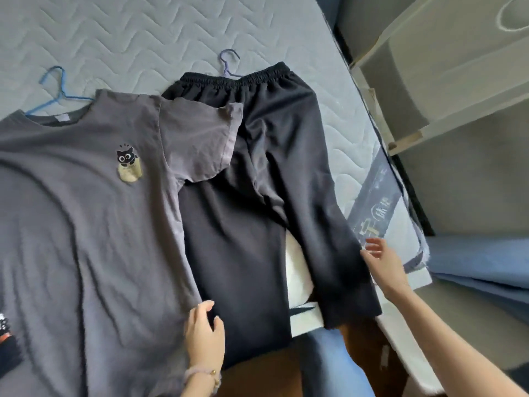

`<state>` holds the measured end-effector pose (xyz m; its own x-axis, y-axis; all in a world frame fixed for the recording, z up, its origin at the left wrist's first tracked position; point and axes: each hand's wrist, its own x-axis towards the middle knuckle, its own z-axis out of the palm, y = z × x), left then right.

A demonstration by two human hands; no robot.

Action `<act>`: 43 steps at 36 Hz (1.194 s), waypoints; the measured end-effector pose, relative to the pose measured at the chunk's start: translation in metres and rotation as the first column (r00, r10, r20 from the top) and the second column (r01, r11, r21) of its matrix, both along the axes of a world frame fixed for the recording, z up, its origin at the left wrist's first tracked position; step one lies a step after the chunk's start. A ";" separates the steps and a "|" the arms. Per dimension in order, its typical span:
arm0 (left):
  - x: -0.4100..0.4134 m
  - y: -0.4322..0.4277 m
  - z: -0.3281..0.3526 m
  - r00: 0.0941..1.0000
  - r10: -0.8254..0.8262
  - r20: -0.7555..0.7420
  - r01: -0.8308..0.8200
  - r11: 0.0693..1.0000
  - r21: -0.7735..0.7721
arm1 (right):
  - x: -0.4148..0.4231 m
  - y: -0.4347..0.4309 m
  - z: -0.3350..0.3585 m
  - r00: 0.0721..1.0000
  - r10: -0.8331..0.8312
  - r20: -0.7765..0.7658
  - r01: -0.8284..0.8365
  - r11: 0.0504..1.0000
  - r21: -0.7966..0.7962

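Observation:
Black trousers (257, 173) with an elastic waistband lie flat on the quilted mattress (148, 32), legs pointing toward me. A grey T-shirt (86, 213) with a small cat print lies to their left, its sleeve overlapping the trousers. My left hand (203, 332) rests with relaxed fingers on the left trouser leg, at the T-shirt's edge. My right hand (383, 260) touches the outer edge of the right trouser leg with straight fingers.
A blue wire hanger (54, 90) sticks out of the T-shirt's collar, and a purple hanger (227, 63) lies behind the waistband. A pale shelf unit (446, 118) stands right of the bed. Folded blue fabric (481, 267) lies at the right. The mattress edge runs close to my right hand.

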<state>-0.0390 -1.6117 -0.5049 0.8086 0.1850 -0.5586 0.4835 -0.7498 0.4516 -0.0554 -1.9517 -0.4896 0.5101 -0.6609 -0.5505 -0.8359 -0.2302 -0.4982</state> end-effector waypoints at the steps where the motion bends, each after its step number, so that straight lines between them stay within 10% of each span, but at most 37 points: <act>1: -0.001 -0.018 0.004 1.000 0.018 0.023 -0.018 1.000 0.021 | 0.004 -0.010 -0.003 1.000 0.025 0.014 -0.026 1.000 0.014; 10: 0.018 -0.171 -0.010 0.976 0.069 -0.209 -0.148 0.907 -0.394 | 0.033 -0.034 -0.017 0.961 0.275 0.004 -0.275 0.960 0.041; 19: 0.044 -0.216 -0.028 0.860 0.269 -0.434 -0.455 0.790 -0.411 | 0.044 -0.031 -0.030 0.947 0.319 -0.047 -0.313 0.944 0.099; 22: 0.045 -0.222 -0.031 0.649 0.376 -0.662 -0.744 0.496 -0.448 | 0.043 -0.051 -0.031 0.964 0.260 0.057 -0.266 0.951 0.155; 24: 0.048 -0.225 -0.031 0.667 0.301 -0.682 -0.733 0.429 -0.528 | 0.038 -0.069 -0.035 0.974 0.212 0.079 -0.223 0.961 0.166; 31: 0.056 -0.241 -0.034 0.826 0.244 -0.509 -0.538 0.613 -0.578 | 0.024 -0.133 -0.050 1.000 0.010 -0.018 -0.009 0.998 0.054; 43: 0.031 -0.235 -0.032 0.834 0.473 -0.284 -0.545 0.626 -0.557 | 0.030 -0.145 -0.054 0.993 0.098 0.063 -0.098 0.995 -0.004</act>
